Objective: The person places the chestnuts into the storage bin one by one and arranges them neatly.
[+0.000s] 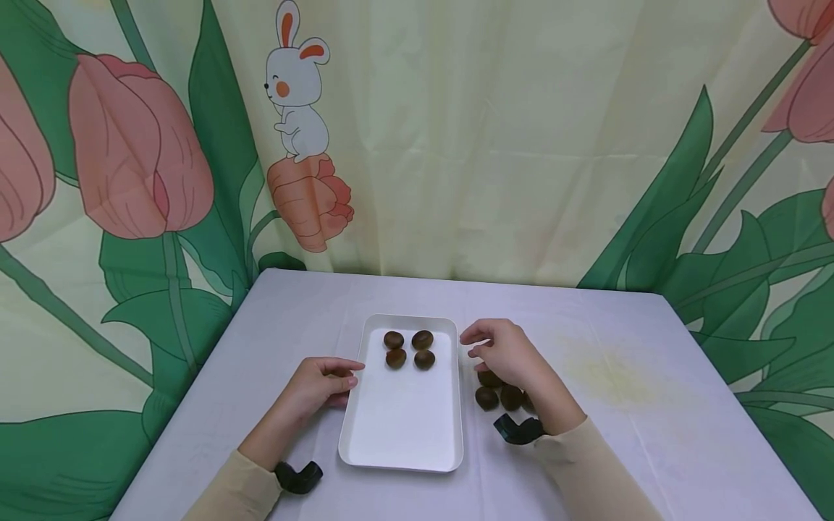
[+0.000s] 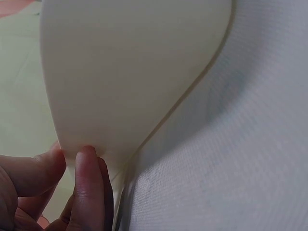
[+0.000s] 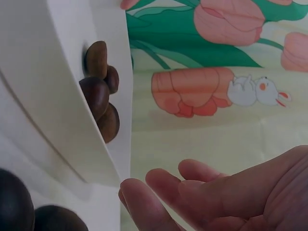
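Left of the right hand's (image 1: pixel 504 351) loosely bent, parted fingers, which hold nothing, four chestnuts (image 1: pixel 422 340) sit in two pairs, glossy, rounded, dark brown warming to reddish, in a white tray (image 1: pixel 400 427). More dark chestnuts (image 1: pixel 486 398) cluster on the cloth (image 1: pixel 495 470) below those fingers. The left hand (image 1: pixel 322 383) lightly pinches the tray's left edge between index finger and thumb.

1 tray (image 1: pixel 402 427) w/ 4 chestnuts (image 1: pixel 422 340), 4+ more outside, 1 L hand (image 1: pixel 322 383), 1 R hand (image 1: pixel 507 352).
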A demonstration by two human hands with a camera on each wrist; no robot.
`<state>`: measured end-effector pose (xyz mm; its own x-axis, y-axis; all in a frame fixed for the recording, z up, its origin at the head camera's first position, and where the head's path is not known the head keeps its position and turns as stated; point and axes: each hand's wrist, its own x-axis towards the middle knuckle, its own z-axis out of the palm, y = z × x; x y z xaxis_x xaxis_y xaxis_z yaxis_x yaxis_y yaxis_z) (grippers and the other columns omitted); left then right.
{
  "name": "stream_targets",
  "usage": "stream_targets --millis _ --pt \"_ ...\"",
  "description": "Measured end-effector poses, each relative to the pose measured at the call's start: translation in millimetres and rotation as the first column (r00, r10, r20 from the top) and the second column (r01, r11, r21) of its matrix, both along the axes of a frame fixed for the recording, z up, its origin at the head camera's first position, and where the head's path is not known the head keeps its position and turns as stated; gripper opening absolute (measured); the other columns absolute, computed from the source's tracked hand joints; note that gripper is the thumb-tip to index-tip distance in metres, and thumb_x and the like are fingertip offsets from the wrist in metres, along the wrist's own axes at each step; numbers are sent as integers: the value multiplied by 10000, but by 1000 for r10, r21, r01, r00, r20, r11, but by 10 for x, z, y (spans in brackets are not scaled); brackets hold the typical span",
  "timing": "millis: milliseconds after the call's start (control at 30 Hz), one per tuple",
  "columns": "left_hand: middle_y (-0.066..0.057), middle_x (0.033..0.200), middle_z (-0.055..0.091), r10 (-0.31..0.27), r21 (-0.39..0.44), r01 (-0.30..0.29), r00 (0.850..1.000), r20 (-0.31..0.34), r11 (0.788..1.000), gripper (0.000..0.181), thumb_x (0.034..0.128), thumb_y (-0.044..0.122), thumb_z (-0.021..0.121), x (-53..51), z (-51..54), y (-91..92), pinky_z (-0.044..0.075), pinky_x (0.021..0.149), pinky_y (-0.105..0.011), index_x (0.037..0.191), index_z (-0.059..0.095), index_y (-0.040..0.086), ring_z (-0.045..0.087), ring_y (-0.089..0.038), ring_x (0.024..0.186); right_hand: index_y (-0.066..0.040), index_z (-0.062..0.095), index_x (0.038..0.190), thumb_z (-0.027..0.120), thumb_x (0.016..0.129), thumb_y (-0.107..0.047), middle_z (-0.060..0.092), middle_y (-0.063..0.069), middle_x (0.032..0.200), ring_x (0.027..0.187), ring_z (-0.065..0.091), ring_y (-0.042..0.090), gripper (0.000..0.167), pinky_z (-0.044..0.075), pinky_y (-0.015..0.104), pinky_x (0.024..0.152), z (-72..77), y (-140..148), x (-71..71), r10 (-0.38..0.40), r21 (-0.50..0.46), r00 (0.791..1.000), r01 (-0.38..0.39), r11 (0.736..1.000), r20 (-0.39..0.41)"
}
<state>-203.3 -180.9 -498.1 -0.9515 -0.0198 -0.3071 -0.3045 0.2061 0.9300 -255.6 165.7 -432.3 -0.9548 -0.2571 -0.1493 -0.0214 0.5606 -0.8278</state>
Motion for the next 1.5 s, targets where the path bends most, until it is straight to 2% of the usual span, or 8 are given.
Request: stream_targets --millis 133,367,700,967,1200,1500 --pt "-162 1103 765 4 -3 -3 1000 7 1000 281 934 11 806 2 -3 7 679 716 -342 1212 815 51 752 -175 768 -19 749 1214 621 996 66 732 203 1311 1087 747 336 266 688 381 794 18 107 47 -22 8 1000 22 1000 21" --pt "-138 1053 766 5 -13 -5 1000 9 1000 286 922 24 824 10 -14 6 677 713 -337 1206 819 60 737 -171 758 -33 741 1238 637 1015 34 725 190 1319 953 770 249 256 674 346 792 6 319 111 -39 57 999 38 998 17" --pt "-145 1092 761 13 -11 -13 1000 9 1000 286 921 22 825 16 -17 -5 679 716 -336 1204 821 61 750 -176 774 -27 724 1275 610 1023 27 722 217 1306 819 719 226 282 656 367 782 -24 596 139 -41 146 999 42 988 -8" --pt "-149 1112 760 13 -9 -13 1000 10 1000 281 928 21 816 11 -14 1 677 714 -337 1207 819 58 743 -171 773 -22 724 1281 624 1002 27 725 222 1298 929 726 233 301 634 342 733 -98 788 144 -68 203 998 67 977 -3" --pt "-164 1138 765 11 1 -11 1000 8 1000 279 935 17 807 4 -12 2 679 720 -336 1212 816 52 754 -172 782 -17 728 1269 667 982 19 730 199 1275 1010 717 247 297 641 363 758 -200 933 122 -71 241 997 69 968 2" --pt "-171 1146 759 6 15 -6 1000 3 1000 282 935 8 805 -8 -16 -1 681 722 -335 1214 813 44 762 -174 790 -11 741 1226 739 939 -7 748 195 1220 991 699 249 287 590 322 740 -371 1043 79 -47 233 999 46 971 1"
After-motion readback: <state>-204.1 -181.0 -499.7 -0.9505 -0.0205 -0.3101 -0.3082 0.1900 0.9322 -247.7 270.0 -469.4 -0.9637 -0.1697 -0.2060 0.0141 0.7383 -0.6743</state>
